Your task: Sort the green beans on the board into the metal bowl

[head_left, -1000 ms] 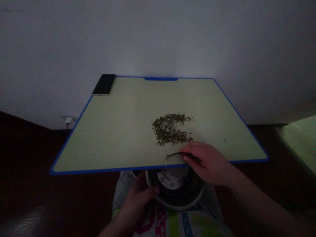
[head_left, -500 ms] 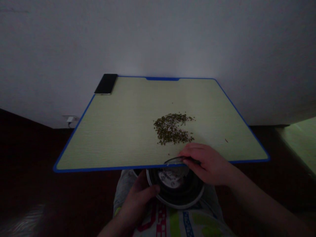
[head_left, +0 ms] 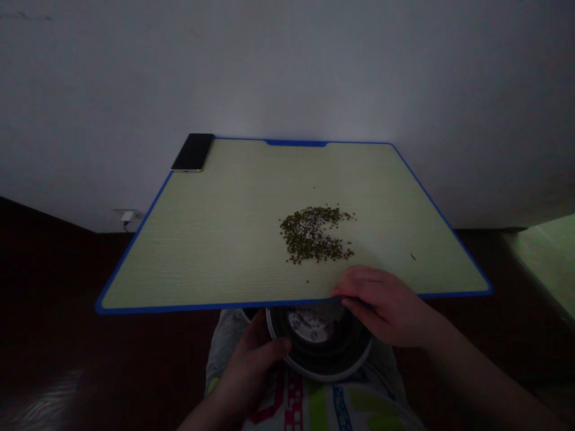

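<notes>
A loose pile of small dark green seeds (head_left: 312, 236) lies on a pale green wood-grain lap table (head_left: 202, 251) with a blue edge. My right hand (head_left: 381, 305) rests curled at the table's near edge, just short of the pile. Its fingers hide the thin curved utensil, which I cannot see clearly. Below that edge, a metal bowl (head_left: 321, 353) with a pale rim sits on my lap, holding a little pale material. My left hand (head_left: 254, 365) grips the bowl's rim on the left side.
A black smartphone (head_left: 193, 152) lies at the table's far left corner, and a single stray seed (head_left: 412, 256) sits near the right edge. A wall charger (head_left: 128, 216) is plugged in low on the white wall. A printed garment (head_left: 309, 407) covers my lap.
My right hand has shifted slightly right and toward me along the near edge, and the utensil no longer shows past its fingers. The left hand, bowl and seed pile look unchanged.
</notes>
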A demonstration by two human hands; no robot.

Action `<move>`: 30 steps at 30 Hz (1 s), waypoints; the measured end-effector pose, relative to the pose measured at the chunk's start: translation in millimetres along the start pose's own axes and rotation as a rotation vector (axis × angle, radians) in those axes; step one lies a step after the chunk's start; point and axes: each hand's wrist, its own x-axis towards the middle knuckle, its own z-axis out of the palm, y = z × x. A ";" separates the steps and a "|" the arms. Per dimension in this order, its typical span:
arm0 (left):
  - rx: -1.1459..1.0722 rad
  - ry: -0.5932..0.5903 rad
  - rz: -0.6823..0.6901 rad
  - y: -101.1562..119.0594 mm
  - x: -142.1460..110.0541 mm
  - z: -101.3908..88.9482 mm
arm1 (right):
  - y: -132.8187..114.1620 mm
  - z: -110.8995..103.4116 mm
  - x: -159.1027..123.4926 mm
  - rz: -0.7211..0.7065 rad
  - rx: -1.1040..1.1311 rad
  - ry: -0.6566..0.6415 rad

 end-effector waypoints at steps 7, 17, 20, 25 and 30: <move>0.007 0.006 0.005 0.8 -0.5 1.1 | -3.9 5.7 -4.2 -0.001 -0.050 0.074; 0.009 0.019 -0.004 1.0 -2.0 2.5 | -10.2 27.0 -5.7 -0.003 -0.232 0.172; 0.008 0.032 -0.010 1.6 -2.5 3.9 | -7.2 21.7 -7.5 0.016 -0.196 0.183; 0.009 0.050 -0.020 1.4 -2.5 4.1 | -0.2 11.3 -3.9 -0.013 -0.171 0.175; 0.001 0.021 -0.023 -1.3 -0.5 -0.5 | 6.4 10.0 7.8 0.011 -0.170 0.185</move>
